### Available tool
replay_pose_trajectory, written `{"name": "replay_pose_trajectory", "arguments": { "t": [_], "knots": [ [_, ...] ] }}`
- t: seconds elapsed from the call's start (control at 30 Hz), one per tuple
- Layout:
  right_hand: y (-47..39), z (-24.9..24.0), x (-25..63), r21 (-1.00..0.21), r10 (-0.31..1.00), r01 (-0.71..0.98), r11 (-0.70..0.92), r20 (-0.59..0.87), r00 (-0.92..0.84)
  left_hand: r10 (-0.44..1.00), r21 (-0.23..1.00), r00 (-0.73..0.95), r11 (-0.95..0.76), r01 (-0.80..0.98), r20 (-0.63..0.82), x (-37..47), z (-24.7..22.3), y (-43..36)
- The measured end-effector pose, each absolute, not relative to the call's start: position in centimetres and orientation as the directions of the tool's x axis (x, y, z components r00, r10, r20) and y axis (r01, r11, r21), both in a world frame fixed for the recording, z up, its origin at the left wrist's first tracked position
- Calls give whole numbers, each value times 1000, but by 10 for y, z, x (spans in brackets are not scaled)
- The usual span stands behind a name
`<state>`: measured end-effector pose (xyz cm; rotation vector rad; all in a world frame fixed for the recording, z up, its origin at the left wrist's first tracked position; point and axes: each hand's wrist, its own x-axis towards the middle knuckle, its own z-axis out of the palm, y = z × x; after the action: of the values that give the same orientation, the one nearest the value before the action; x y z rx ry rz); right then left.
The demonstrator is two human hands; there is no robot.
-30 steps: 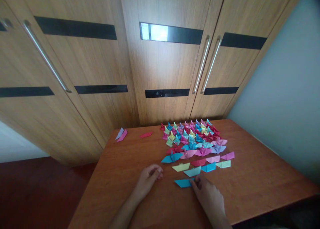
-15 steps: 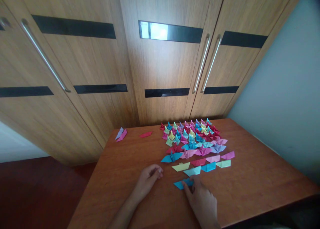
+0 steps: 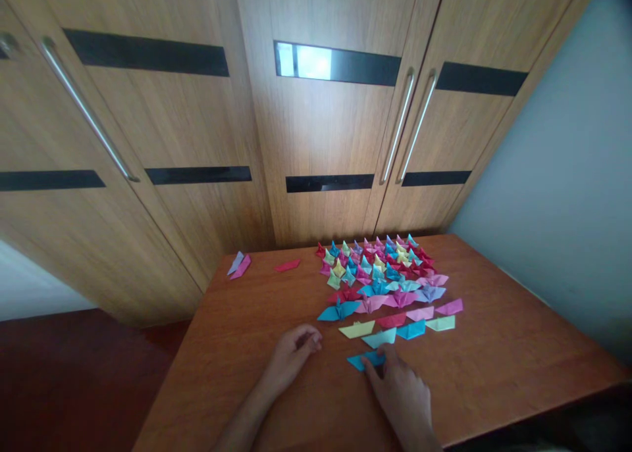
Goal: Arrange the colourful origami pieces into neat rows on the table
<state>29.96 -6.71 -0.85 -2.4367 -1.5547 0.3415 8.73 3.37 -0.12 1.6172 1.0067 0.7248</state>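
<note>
My right hand [image 3: 402, 389] has its thumb and fingers on a blue folded paper piece [image 3: 359, 362] at the front of the table; part of the paper is under the fingers. To its left, my left hand [image 3: 293, 356] rests on the table with its fingers curled together and nothing visible in them. Just beyond the right hand lie flat folded papers in two rows, among them a light teal one [image 3: 379, 338], a yellow one [image 3: 356, 329], another blue one [image 3: 411, 330] and a pale green one [image 3: 441, 323]. Behind them, a larger blue origami piece [image 3: 340, 310] has raised points.
Several small upright origami pieces [image 3: 365, 265] in many colours stand in rows at the back of the wooden table [image 3: 237, 347]. A red paper [image 3: 288, 266] and a pink paper [image 3: 241, 268] lie at the back left. A wooden wardrobe [image 3: 320, 136] rises behind.
My right hand has shifted slightly to the right and away from me, sliding the blue folded paper along with it. My left hand has stayed in place.
</note>
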Motion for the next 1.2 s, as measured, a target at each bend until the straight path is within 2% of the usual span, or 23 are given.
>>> {"name": "replay_pose_trajectory", "arguments": {
  "t": [0.2, 0.4, 0.53, 0.63, 0.77, 0.97, 1.2],
  "knots": [
    [-66, -7, 292, -449, 949, 855, -258, 47, 311, 890, 967, 454, -81, 241, -38, 87, -2, 34],
    [-58, -9, 245, -602, 975, 793, 92, 217, 52, 915, 977, 399, -27, 209, -60, 86, -6, 39],
    [-54, -11, 217, -607, 969, 767, 207, 234, -77, 946, 934, 320, -154, 324, 45, 75, -1, 52],
    [-53, -13, 212, -606, 974, 767, 211, 197, -113, 954, 814, 274, -254, 523, 122, 61, 5, 73],
    [-52, -15, 214, -642, 985, 748, 165, 148, -89, 969, 622, 194, -249, 742, 156, 48, 10, 113],
    [-49, -19, 215, -662, 983, 728, 175, 157, -94, 980, 520, 116, -183, 834, 159, 55, 11, 162],
    [-48, -21, 214, -674, 985, 721, 159, 159, -68, 975, 425, 126, -194, 884, 183, 67, 10, 175]
  ]
}}
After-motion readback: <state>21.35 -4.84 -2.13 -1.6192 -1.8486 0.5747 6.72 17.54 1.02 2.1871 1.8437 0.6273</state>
